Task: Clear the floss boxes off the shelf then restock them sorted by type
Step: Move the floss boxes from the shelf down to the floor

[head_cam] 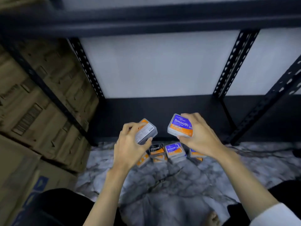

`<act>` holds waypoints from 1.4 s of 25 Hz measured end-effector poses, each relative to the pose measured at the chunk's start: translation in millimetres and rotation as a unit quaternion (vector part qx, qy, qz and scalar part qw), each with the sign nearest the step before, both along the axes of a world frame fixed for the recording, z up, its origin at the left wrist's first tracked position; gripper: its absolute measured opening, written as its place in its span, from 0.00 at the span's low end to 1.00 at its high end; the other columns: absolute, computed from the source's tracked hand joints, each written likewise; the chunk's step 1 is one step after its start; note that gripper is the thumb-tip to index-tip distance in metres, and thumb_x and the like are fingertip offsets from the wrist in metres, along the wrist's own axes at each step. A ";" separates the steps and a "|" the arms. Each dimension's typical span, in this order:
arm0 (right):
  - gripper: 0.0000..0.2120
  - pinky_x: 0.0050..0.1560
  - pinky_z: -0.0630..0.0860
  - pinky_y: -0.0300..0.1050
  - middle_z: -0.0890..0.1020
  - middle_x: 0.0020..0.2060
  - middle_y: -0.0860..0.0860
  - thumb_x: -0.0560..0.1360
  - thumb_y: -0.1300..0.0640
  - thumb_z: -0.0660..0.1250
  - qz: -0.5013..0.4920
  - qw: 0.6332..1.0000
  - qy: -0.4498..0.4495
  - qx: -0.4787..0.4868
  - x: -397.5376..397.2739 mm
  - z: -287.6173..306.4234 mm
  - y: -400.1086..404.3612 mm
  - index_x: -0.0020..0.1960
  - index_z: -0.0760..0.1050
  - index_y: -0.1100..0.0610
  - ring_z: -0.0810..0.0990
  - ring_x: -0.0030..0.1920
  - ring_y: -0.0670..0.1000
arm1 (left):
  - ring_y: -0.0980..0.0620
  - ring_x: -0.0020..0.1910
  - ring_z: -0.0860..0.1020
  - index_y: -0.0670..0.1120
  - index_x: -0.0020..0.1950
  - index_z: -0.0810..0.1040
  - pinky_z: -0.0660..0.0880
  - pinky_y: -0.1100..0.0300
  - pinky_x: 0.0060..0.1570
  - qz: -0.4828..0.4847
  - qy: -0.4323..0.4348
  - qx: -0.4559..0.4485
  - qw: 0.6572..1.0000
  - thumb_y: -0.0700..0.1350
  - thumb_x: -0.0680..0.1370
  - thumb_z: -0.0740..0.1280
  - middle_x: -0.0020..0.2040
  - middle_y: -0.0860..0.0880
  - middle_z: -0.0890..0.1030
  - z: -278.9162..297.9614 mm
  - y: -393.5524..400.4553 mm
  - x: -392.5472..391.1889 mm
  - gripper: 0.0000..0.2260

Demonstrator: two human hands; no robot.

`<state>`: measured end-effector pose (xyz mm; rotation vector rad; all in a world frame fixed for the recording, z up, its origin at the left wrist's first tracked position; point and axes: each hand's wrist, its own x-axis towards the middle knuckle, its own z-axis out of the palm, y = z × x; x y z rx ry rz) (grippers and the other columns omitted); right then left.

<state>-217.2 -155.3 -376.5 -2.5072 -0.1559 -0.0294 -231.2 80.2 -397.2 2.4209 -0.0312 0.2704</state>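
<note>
My left hand (130, 144) grips a floss box (147, 130) turned so its barcode label faces me; its type is not readable. My right hand (197, 132) holds a blue and orange "Smooth" floss box (179, 125) by its right side. Both boxes hang in front of the bare black bottom shelf (162, 115). Below my hands, on the marble floor (162, 185), lie several floss boxes: a black "Charcoal" one (156, 150), a blue "Smooth" one (174, 150), and others partly hidden by my hands.
Black perforated uprights (234, 62) frame the shelf bay, with a black beam (146, 18) overhead and a white wall behind. Stacked cardboard cartons (40, 103) fill the bay on the left. My dark-clothed knees are at the bottom corners.
</note>
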 end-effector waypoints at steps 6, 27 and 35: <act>0.35 0.58 0.70 0.45 0.69 0.61 0.50 0.68 0.53 0.71 -0.010 0.994 0.098 -0.035 32.1 -107.4 -5.9 0.72 0.62 0.52 0.68 0.60 0.51 | 0.51 0.54 0.76 0.58 0.58 0.72 0.75 0.54 0.46 0.058 0.136 -0.013 0.989 0.52 0.68 0.75 0.58 0.55 0.72 -133.8 3.2 22.9 0.21; 0.36 0.64 0.70 0.50 0.69 0.67 0.53 0.71 0.50 0.73 0.024 0.980 0.174 -0.089 75.3 -234.5 -5.3 0.74 0.59 0.54 0.67 0.67 0.53 | 0.49 0.62 0.69 0.50 0.60 0.72 0.72 0.54 0.44 0.057 0.243 0.031 0.968 0.47 0.71 0.75 0.61 0.53 0.74 -279.9 27.1 63.3 0.21; 0.36 0.69 0.66 0.52 0.64 0.72 0.52 0.74 0.48 0.69 0.045 0.967 0.236 -0.081 80.1 -211.7 -5.5 0.75 0.56 0.53 0.64 0.70 0.53 | 0.47 0.65 0.70 0.48 0.62 0.76 0.69 0.51 0.63 0.018 0.268 0.064 0.961 0.49 0.75 0.68 0.65 0.49 0.73 -254.2 22.8 78.6 0.16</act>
